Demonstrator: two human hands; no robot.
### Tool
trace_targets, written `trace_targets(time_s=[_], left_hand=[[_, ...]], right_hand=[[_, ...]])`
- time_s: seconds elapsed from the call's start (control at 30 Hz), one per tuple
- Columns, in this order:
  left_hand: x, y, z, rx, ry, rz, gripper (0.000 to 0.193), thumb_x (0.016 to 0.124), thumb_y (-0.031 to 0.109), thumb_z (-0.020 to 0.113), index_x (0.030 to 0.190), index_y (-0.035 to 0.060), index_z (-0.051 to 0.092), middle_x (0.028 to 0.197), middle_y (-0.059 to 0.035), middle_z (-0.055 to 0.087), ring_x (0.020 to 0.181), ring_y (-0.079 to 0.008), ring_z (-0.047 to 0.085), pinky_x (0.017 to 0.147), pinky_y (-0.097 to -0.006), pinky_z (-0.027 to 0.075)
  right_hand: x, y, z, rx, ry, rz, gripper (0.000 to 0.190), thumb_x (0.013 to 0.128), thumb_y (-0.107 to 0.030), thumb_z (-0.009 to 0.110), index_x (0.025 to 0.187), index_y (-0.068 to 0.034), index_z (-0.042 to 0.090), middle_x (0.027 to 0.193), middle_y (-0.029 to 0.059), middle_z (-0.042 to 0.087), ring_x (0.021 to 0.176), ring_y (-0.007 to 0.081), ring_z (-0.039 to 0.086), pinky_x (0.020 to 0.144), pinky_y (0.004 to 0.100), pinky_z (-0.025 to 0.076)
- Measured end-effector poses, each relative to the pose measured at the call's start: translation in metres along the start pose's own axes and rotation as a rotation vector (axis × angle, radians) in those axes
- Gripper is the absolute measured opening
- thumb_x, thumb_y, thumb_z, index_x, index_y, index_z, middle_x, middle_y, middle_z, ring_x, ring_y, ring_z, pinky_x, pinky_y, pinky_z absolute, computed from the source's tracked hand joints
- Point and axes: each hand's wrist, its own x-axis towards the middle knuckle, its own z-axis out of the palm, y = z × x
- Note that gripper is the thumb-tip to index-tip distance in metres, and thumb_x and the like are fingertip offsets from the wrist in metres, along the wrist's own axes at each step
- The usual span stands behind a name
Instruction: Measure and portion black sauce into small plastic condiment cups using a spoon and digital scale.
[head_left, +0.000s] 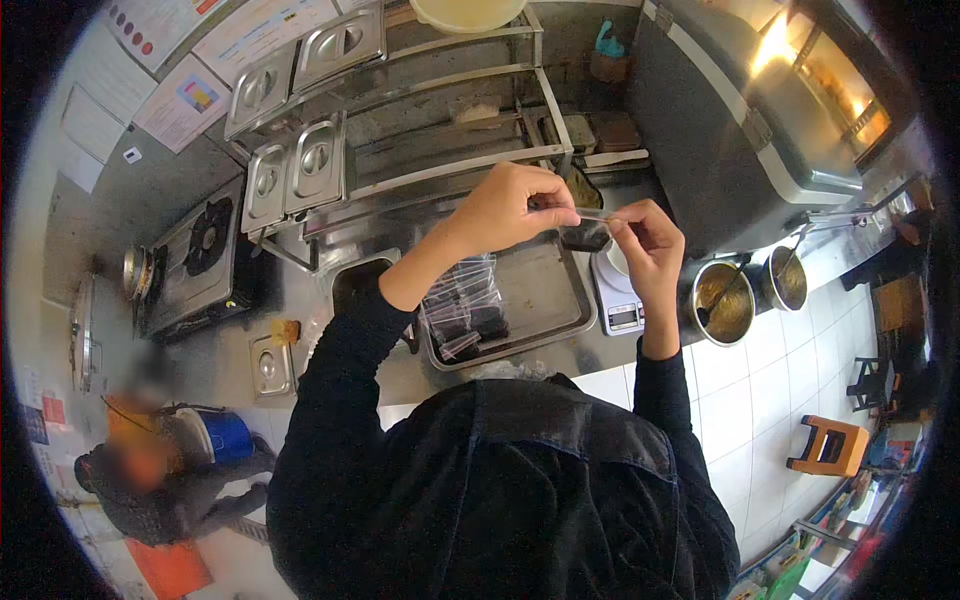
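Observation:
My left hand (517, 202) and my right hand (649, 236) pinch the two ends of the top edge of a small clear plastic bag (586, 235). Dark contents show in its lower part; what they are I cannot tell. Below the hands lies a shallow steel tray (540, 281). Rows of similar filled bags (466, 304) lie flat in its left half, dark inside, with pale strips along their tops. Just right of the tray, a white digital kitchen scale (621, 316) carries a white cup (618, 256), partly hidden by my right hand.
Left of the tray are a deep steel pan (360, 274), a steel lid (271, 366) and a gas stove (199, 255). A steel rack (450, 176) with lidded pans stands behind. Two pots (722, 304) sit at right beside a large grey appliance (720, 127). Another person (165, 480) is at lower left.

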Motion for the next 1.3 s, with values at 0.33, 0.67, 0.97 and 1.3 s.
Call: trace_targets(time_s=[0.33, 0.67, 0.97, 1.3], left_hand=[[-0.040, -0.001, -0.029, 0.182, -0.238, -0.180, 0.032, 0.074, 0.024, 0.076, 0.096, 0.0029, 0.066, 0.089, -0.0094, 0.067, 0.076, -0.0174, 0.062, 0.073, -0.0297, 0.050], [-0.178, 0.030, -0.098, 0.167, 0.154, -0.452, 0.039, 0.078, 0.017, 0.072, 0.114, 0.0050, 0.060, 0.100, -0.0094, 0.066, 0.088, -0.0159, 0.062, 0.077, -0.0299, 0.049], [-0.336, 0.059, -0.117, 0.127, 0.660, -0.770, 0.033, 0.084, 0.008, 0.064, 0.117, 0.0043, 0.059, 0.102, -0.0057, 0.064, 0.087, -0.0119, 0.059, 0.082, -0.0265, 0.046], [-0.469, -0.055, -0.066, 0.459, 0.633, -1.128, 0.028, 0.074, 0.014, 0.073, 0.097, 0.0038, 0.060, 0.089, -0.0134, 0.064, 0.066, -0.0227, 0.063, 0.064, -0.0352, 0.050]], right_hand=[[-0.044, 0.034, 0.011, -0.161, -0.268, 0.222, 0.007, 0.081, -0.009, 0.067, 0.084, -0.002, 0.067, 0.073, -0.0005, 0.058, 0.061, 0.0064, 0.045, 0.054, 0.0205, 0.033], [-0.096, 0.063, 0.043, -0.269, -0.603, 0.318, 0.013, 0.080, -0.014, 0.068, 0.086, -0.002, 0.067, 0.080, 0.0078, 0.064, 0.072, 0.0194, 0.055, 0.063, 0.0295, 0.041], [-0.125, 0.148, 0.082, -0.334, -0.629, 0.290, 0.017, 0.081, -0.017, 0.069, 0.091, -0.003, 0.070, 0.085, 0.0105, 0.063, 0.079, 0.0199, 0.061, 0.070, 0.0306, 0.047], [-0.119, 0.135, 0.080, -0.310, -0.410, 0.410, 0.025, 0.083, -0.013, 0.066, 0.107, -0.006, 0.065, 0.082, 0.0006, 0.061, 0.071, 0.0087, 0.052, 0.066, 0.0240, 0.042]])
